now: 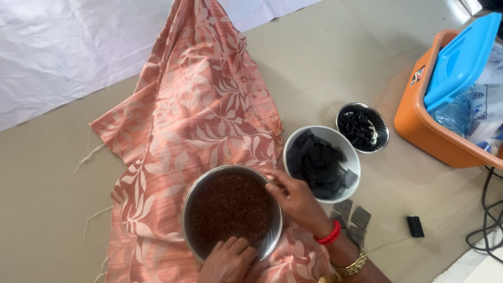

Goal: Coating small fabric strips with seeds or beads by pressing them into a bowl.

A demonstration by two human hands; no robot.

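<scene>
On peach leaf-print cloth [199,105]: steel bowl of reddish grain [230,209], rim gripped by left hand [228,261] and right hand [296,199]; orange tub [419,126], blue lid [461,60], far right.

Peach-orange cloth [199,115] with pale cream leaf pattern, centre running to 12 o'clock. Silver metal bowl [195,202] at 6 o'clock, filled with reddish-brown grains [230,207]. White bowl [352,157] at 3 o'clock, black flat pieces [320,163] inside. Small shiny steel bowl [381,124] toward 2 o'clock, black bits [356,128] in it. Orange tub [419,126] with bright blue lid [461,60] at 2 o'clock. Red bangle [330,234] and gold bracelet [352,266] at 5 o'clock. White sheet [63,47] at 10 o'clock. Floor [47,209] beige-grey.
</scene>
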